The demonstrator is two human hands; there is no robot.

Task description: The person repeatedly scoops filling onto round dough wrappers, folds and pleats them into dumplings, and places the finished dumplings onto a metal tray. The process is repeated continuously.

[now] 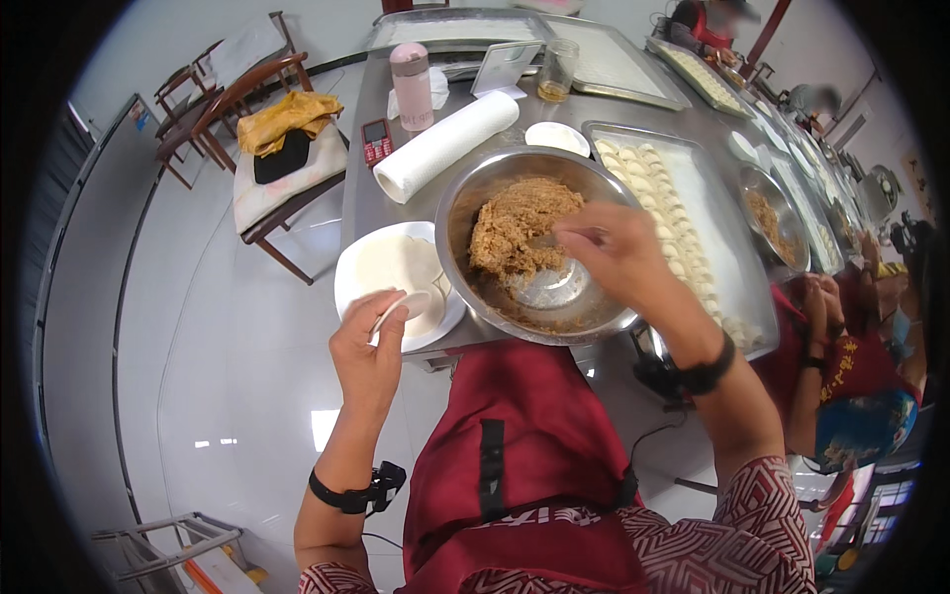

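Pinched between the thumb and fingers of my left hand (375, 334) is a round dumpling wrapper (410, 304). Just behind it stands a white plate (349, 278) with a stack of pale round wrappers (393, 260). My right hand (616, 245) reaches over a large stainless steel bowl (482, 297) and grips a small utensil (545, 241). The utensil's end meets the brown minced filling (519, 215); its exact shape is mostly hidden. Right of the bowl, a metal tray (724, 223) carries rows of folded dumplings (660, 211), partly covered by my right forearm.
Beyond the bowl lie a paper towel roll (449, 148), a red phone (376, 141), a pink bottle (412, 89), a glass jar (557, 70) and a small white dish (557, 139). A chair (289, 178) holds yellow cloth. Co-workers' hands (824, 297) and another filling bowl (775, 215) are at right.
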